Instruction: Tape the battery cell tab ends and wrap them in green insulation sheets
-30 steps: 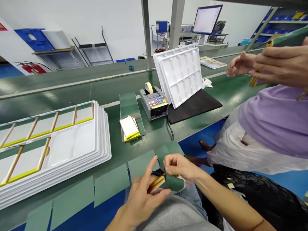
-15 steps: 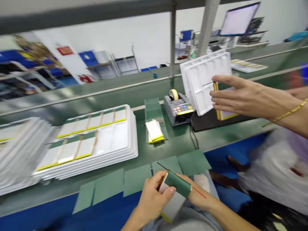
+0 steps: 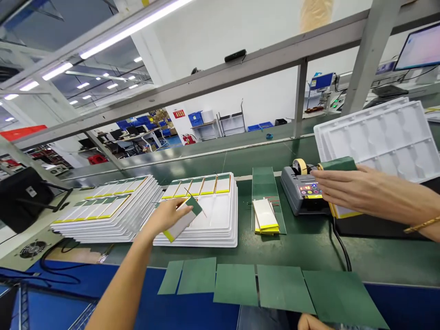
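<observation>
My left hand (image 3: 168,217) pinches a flat white battery cell (image 3: 180,227) with a green top strip, a yellow bottom edge and thin wires. The cell is tilted above the front row of the top white tray (image 3: 216,211) on the middle stack. Whether the cell touches the tray I cannot tell. More cells (image 3: 202,187) lie in that tray's back row. Only a small part of my right hand (image 3: 311,323) shows at the bottom edge, beside the green sheets (image 3: 285,282); its fingers are mostly hidden.
A taller tray stack (image 3: 113,220) stands left. Several loose cells (image 3: 265,214) lie on a green strip near the tape dispenser (image 3: 304,192). A co-worker's hand (image 3: 371,197) holds cells at right, before upright empty trays (image 3: 381,137). A cable (image 3: 340,243) hangs over the bench edge.
My left hand has carried the cell from my lap leftward and up over the tray. My hands have parted, and the right is now mostly out of view. The camera view has tilted up and turned left.
</observation>
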Demonstrator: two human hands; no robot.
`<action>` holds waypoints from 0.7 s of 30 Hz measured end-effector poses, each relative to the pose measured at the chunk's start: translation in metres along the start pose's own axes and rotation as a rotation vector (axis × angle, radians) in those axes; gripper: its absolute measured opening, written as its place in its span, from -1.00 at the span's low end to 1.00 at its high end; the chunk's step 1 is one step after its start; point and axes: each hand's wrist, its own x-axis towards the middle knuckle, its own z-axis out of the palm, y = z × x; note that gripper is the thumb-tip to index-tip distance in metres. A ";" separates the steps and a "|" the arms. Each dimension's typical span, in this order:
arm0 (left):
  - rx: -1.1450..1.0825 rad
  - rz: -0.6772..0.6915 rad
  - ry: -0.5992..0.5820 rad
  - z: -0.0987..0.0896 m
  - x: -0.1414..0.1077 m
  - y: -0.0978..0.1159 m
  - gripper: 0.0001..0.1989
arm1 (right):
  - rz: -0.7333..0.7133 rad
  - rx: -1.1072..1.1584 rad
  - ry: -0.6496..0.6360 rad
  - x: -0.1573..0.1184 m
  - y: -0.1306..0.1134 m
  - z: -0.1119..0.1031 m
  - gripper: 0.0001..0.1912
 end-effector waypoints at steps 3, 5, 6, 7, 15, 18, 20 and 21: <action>0.175 -0.041 -0.020 -0.015 0.032 0.001 -0.63 | -0.139 -0.012 0.026 0.026 -0.075 -0.050 -0.79; 0.232 -0.037 -0.060 -0.012 0.048 0.005 -0.62 | -0.354 -0.125 -0.048 0.044 -0.120 -0.083 -0.73; 0.246 -0.031 -0.078 -0.007 0.054 0.007 -0.64 | -0.467 -0.171 -0.051 0.052 -0.137 -0.095 -0.73; 0.252 -0.029 -0.088 0.000 0.058 0.008 -0.66 | -0.534 -0.205 -0.060 0.058 -0.149 -0.102 -0.74; 0.145 -0.181 0.164 0.082 0.054 -0.004 -0.67 | -0.665 -0.348 -0.120 0.058 -0.142 -0.073 -0.53; 0.151 -0.237 0.336 0.105 0.044 -0.005 -0.67 | -0.693 -0.428 -0.208 0.057 -0.138 -0.071 -0.47; 0.165 -0.251 0.428 0.115 0.041 -0.003 -0.64 | -0.706 -0.503 -0.275 0.060 -0.137 -0.072 -0.37; 0.166 -0.250 0.466 0.118 0.040 -0.002 -0.63 | -0.712 -0.537 -0.307 0.062 -0.136 -0.072 -0.31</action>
